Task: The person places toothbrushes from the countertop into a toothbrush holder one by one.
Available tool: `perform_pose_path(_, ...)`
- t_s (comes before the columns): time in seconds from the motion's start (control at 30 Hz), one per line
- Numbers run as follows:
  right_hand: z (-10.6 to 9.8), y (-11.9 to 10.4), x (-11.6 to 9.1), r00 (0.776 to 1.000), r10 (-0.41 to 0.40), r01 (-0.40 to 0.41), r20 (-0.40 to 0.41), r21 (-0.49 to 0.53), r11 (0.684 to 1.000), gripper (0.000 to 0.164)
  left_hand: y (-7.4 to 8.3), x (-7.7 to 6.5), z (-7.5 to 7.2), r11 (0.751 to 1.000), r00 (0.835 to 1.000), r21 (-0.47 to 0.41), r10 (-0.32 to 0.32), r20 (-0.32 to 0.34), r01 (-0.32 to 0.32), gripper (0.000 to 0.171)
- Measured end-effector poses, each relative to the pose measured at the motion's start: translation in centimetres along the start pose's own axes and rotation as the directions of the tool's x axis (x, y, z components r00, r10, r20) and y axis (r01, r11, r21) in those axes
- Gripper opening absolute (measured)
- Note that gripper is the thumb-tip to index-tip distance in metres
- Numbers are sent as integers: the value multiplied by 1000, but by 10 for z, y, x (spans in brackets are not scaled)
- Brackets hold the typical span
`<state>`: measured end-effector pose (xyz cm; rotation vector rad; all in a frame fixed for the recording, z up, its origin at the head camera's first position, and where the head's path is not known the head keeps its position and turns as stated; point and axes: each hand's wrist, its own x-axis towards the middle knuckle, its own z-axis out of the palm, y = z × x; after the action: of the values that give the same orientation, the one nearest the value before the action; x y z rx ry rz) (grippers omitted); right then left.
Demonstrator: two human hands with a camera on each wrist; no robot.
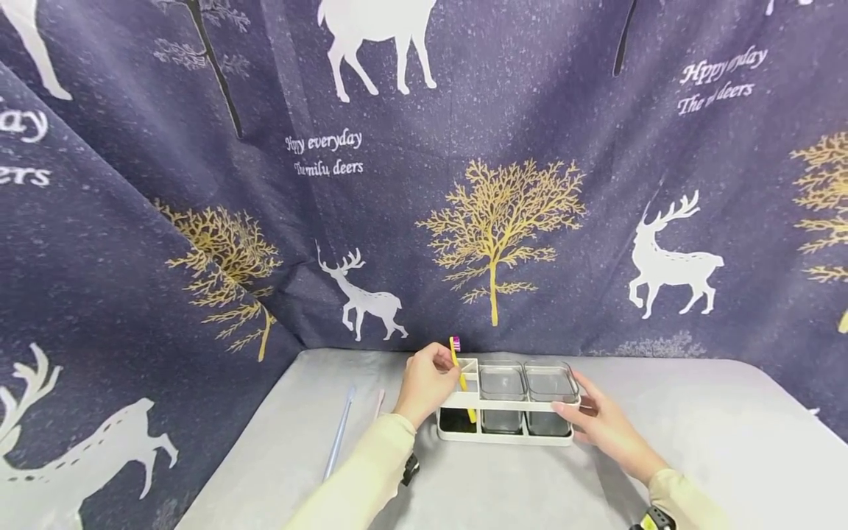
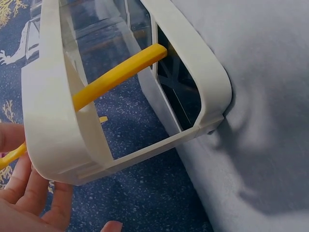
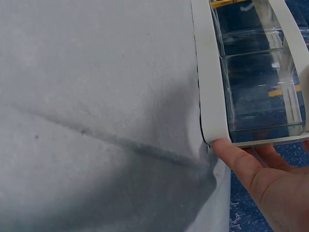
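A yellow toothbrush (image 1: 463, 381) with purple bristles stands tilted in the left compartment of a white toothbrush holder (image 1: 517, 405). My left hand (image 1: 427, 383) pinches it just below the head. In the left wrist view, the yellow handle (image 2: 120, 75) passes down through the upper frame, its end near the dark base panel. My right hand (image 1: 612, 427) grips the holder's right end, thumb at the front. One fingertip meets the lower corner in the right wrist view. Two clear cups, a left one (image 1: 501, 383) and a right one (image 1: 551, 383), sit in the holder's other compartments.
Left of the holder, a slim light-blue toothbrush-like stick (image 1: 340, 430) and a pink one (image 1: 380, 402), partly behind the left arm, lie on the grey-covered table (image 1: 503, 486). A dark blue curtain (image 1: 397, 206) with deer and trees hangs behind the table and along its left.
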<state>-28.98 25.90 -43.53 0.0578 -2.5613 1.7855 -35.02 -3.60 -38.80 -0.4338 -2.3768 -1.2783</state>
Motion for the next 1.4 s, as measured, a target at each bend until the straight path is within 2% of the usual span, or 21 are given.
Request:
perform_pose_path(0.27,3,3,-1,1000,26,-26,1,5,1000,86,-3,-1,-1,999,1000,-47,7,-10,-8,18)
perform_pose_path(0.4,2,2,1,1000,21,-21,0,12,1000,86,0,2,-8,997,999,-74,15,-32,-18,21)
perform_pose_path(0.57,2,4,2,1000,17,-17,0,8,1000,86,1,6,-20,998,998,-56,27,-52,-29,21)
perform_pose_path(0.87,1,2,1,1000,17,-17,4,9,1000,87,-8,13,-38,998,993,-15,59,-100,-61,22)
perform_pose_path(1.03,-2,0,0,1000,15,-15,4,10,1000,87,-16,14,-47,997,992,14,73,-100,-72,23)
perform_pose_path(1.23,-1,-2,0,1000,17,-17,4,4,1000,88,-28,10,-62,997,995,76,34,-91,-27,17)
perform_pose_path(1.4,-1,-2,0,1000,18,-18,4,-3,1000,88,-38,7,-74,976,997,205,-67,-37,74,16)
